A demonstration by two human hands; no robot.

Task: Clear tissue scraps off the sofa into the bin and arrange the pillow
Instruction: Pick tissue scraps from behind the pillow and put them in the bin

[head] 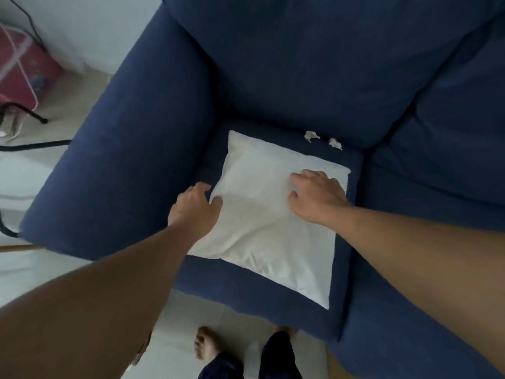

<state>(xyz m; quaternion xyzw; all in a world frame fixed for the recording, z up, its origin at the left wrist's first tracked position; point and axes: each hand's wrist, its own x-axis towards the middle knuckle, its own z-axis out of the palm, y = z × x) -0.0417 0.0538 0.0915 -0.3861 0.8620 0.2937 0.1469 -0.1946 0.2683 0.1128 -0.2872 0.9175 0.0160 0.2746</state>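
Two hands are on the white pillow (270,217), so the step in hand looks like the pillow, not the scraps. The left hand (195,205) sits at the pillow's left edge beside the armrest (131,149), its fingers curled in and pinching a fold of the cover near the upper left side. The right hand (318,195) lies palm-down on the upper right part of the pillow, fingers bent and pressing into the cloth; whether they actually gather any fabric I cannot tell. Both forearms reach forward and down from the bottom corners of the view, converging on the cushion.

The pillow lies flat and slightly skewed on the seat of the blue sofa (314,72), filling most of the left seat cushion. Just beyond its far edge, at the crease below the backrest, two tissue scraps (311,136) and (335,143) rest close together, untouched. No bin is in view.

Next, I judge, the pillow needs lifting or sliding aside, then each scrap needs a light fingertip pinch.
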